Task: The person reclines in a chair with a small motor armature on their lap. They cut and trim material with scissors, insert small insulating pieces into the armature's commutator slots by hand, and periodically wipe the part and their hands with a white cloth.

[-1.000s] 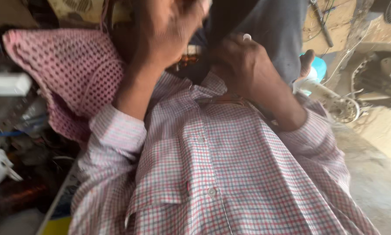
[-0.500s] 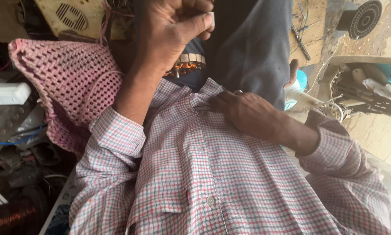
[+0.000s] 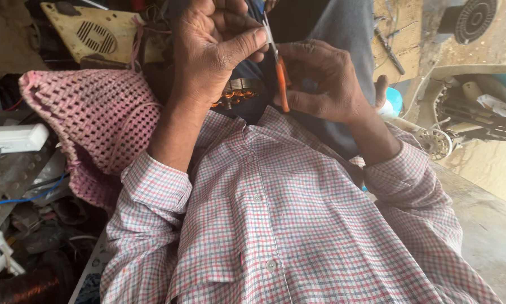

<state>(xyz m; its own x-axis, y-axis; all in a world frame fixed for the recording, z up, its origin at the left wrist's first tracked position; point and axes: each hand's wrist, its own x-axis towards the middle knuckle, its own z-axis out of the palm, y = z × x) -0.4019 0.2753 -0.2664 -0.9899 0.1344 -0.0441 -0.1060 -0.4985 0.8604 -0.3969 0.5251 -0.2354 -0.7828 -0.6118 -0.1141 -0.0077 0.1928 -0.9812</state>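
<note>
Gripping orange-handled pliers [image 3: 280, 79], right hand [image 3: 320, 81], left hand [image 3: 213, 48] pinching tip

One package-like item is seen: a long, flat white box [image 3: 12, 138], laid level at the left edge of the cluttered desk [image 3: 5, 180], just left of the pink woven basket [image 3: 89, 124]. A faint strip of small dark print is carried on its front face. No screens, signs or other labels are made out elsewhere.
</note>
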